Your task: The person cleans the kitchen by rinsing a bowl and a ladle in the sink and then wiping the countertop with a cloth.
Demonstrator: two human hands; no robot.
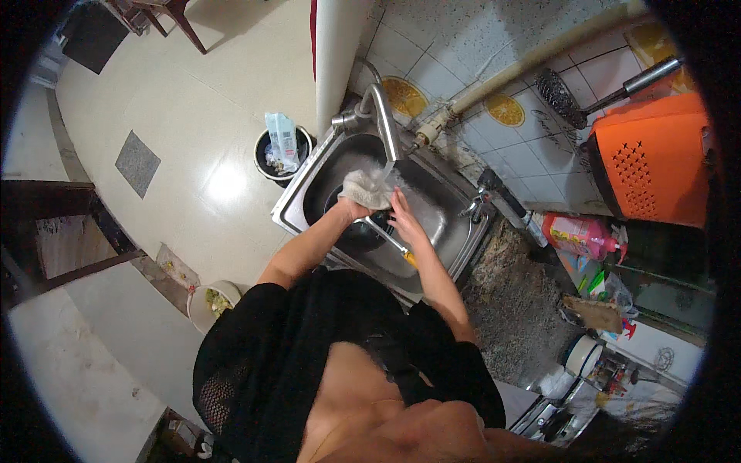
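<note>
My left hand (355, 209) grips a wet, off-white cloth (366, 190) under the running faucet (380, 116). A thin stream of water falls onto the cloth's right side. Beside it, my right hand (403, 218) has its fingers apart, with the fingertips close to the cloth's edge; whether they touch it I cannot tell. Below both hands is the stainless steel sink (441, 202). In it lies a dark round pan, partly hidden by my hands and left forearm. A thin metal handle with a yellow end (410, 259) slants across the basin beneath my right wrist.
Left of the sink stands a bin (261, 154) with a plastic bag in it; a pale bucket (202, 309) with scraps is nearer me. On the right are a rough stone counter (509, 309), a pink bottle (575, 235) and an orange basket (652, 158).
</note>
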